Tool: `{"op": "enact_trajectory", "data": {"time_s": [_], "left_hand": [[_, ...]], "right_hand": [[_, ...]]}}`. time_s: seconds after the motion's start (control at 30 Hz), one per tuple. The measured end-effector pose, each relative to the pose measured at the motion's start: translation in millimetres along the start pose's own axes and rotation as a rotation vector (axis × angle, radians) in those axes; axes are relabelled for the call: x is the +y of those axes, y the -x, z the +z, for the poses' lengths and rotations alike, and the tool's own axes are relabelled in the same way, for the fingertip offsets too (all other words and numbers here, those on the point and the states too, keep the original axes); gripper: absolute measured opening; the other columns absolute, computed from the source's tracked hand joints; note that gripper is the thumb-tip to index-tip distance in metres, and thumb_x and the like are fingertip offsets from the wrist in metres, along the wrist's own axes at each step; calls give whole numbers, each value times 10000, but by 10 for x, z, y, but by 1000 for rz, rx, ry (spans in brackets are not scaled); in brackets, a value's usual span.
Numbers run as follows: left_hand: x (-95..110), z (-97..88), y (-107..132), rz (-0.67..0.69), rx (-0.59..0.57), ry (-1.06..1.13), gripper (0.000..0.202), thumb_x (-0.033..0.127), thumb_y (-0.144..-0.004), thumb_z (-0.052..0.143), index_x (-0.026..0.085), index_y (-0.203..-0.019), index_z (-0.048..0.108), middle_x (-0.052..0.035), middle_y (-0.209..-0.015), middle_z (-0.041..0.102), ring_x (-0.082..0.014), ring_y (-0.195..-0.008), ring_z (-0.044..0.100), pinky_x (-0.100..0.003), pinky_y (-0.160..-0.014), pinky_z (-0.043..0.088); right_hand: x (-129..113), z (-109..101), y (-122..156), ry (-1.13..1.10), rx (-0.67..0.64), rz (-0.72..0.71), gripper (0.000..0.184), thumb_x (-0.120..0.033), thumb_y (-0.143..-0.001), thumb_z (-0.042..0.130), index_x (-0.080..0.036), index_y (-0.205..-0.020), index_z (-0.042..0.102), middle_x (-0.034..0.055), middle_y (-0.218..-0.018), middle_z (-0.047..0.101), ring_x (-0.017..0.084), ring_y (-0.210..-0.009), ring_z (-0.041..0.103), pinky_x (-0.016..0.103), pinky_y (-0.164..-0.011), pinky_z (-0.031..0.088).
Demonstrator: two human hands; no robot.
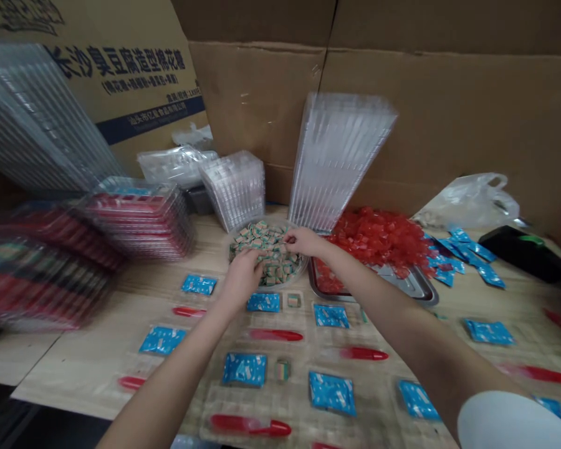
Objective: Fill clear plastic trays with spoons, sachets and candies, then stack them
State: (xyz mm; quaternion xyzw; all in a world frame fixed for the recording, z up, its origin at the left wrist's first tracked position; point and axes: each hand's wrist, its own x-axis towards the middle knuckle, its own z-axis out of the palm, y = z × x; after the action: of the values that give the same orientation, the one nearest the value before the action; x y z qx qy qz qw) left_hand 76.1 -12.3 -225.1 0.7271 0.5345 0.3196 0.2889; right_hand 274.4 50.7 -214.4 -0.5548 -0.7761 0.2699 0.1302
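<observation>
A wooden bench (37,368) runs along a wall of brown cardboard sheets (449,112), and a printed carton (121,81) leans at the far left. Everything here is placed by the round bowl (300,269), which sits near the bench's back edge, heaped with small wrapped candy cubes (266,240) in green, cream and tan.

Just right of the bowl, a metal tray (416,284) holds a mound of red translucent pieces (378,237). Behind the bowl stands a tall stack of clear plastic trays (336,162), tilted against the cardboard. Left of the bowl, a blurred stack of filled trays (140,224) is piled up. In front of the bowl, open clear trays (369,399) lie in rows, carrying blue sachets (244,369) and red spoons (250,426); one holds a single cube (283,369).

Both hands are over the bowl. The left hand (238,280) curls down into the cubes, and the right hand (303,241) reaches across with its fingers bent, touching the heap. Whether either has hold of a cube, I can't tell.
</observation>
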Motion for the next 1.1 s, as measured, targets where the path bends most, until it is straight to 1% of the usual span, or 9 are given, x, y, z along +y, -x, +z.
{"op": "enact_trajectory", "data": {"time_s": [0.07, 0.17, 0.27, 0.4, 0.53, 0.67, 0.77, 0.9, 1.1], "left_hand": [[11, 78, -108, -54, 31, 140, 231, 157, -771, 574, 177, -991, 641, -73, -1007, 663, -200, -970, 599, -367, -928, 439], [14, 231, -268, -163, 37, 363, 197, 225, -783, 587, 149, -961, 627, -60, -874, 689, -165, -797, 645, -322, -771, 519], [13, 329, -329, -262, 26, 550, 144, 273, -763, 619, 146, -830, 626, -24, -721, 672, -136, -661, 639, -280, -661, 538], [23, 315, -275, -370, 33, 715, 134, 265, -739, 648, 150, -798, 615, 0, -684, 656, -109, -642, 635, -259, -670, 541], [23, 252, -246, -456, 26, 789, 123, 243, -716, 675, 155, -786, 626, 15, -658, 652, -100, -626, 638, -248, -671, 541], [44, 234, -262, -519, -25, 804, 99, 177, -654, 722, 159, -680, 628, 37, -584, 621, -88, -540, 610, -235, -621, 540], [102, 227, -246, -550, -64, 846, 107, 174, -656, 728, 147, -688, 630, 6, -616, 649, -106, -590, 640, -249, -657, 547], [160, 188, -206, -571, -99, 888, 144, 226, -678, 727, 128, -757, 655, -45, -686, 682, -128, -659, 663, -266, -700, 551], [120, 175, -213, -573, -62, 893, 132, 179, -643, 748, 135, -697, 636, 5, -624, 647, -101, -601, 634, -264, -713, 542]], "right_hand": [[-36, 17, 49, -149, 22, 28, 194, -116, -751, 579, -138, -931, 648, -2, -724, 657, 112, -641, 610, 213, -598, 478], [-131, 66, 138, -352, 53, 57, 186, -147, -784, 565, -136, -964, 612, -13, -678, 645, 93, -570, 598, 186, -506, 470], [-197, 128, 209, -497, 91, 81, 141, -183, -794, 579, -138, -925, 601, -4, -674, 650, 91, -574, 605, 188, -516, 489], [-194, 180, 256, -588, 111, 112, 113, -167, -799, 556, -133, -892, 612, 9, -676, 663, 96, -575, 610, 214, -557, 513], [-171, 123, 266, -570, 150, 116, 137, -136, -788, 533, -131, -894, 619, 3, -671, 656, 95, -552, 595, 217, -550, 501], [-214, 20, 252, -463, 138, 48, 146, -84, -731, 566, -142, -847, 634, -17, -659, 640, 103, -608, 598, 219, -602, 488], [-282, 12, 250, -346, 146, -14, 140, -53, -689, 590, -155, -771, 643, -22, -651, 624, 114, -636, 583, 237, -653, 467], [-332, 72, 264, -263, 174, -56, 170, -46, -697, 572, -172, -775, 655, -9, -685, 634, 126, -675, 582, 253, -700, 452], [-260, 67, 268, -353, 291, 32, 126, -140, -762, 561, -167, -816, 671, 13, -759, 670, 124, -687, 597, 238, -665, 468]]}}
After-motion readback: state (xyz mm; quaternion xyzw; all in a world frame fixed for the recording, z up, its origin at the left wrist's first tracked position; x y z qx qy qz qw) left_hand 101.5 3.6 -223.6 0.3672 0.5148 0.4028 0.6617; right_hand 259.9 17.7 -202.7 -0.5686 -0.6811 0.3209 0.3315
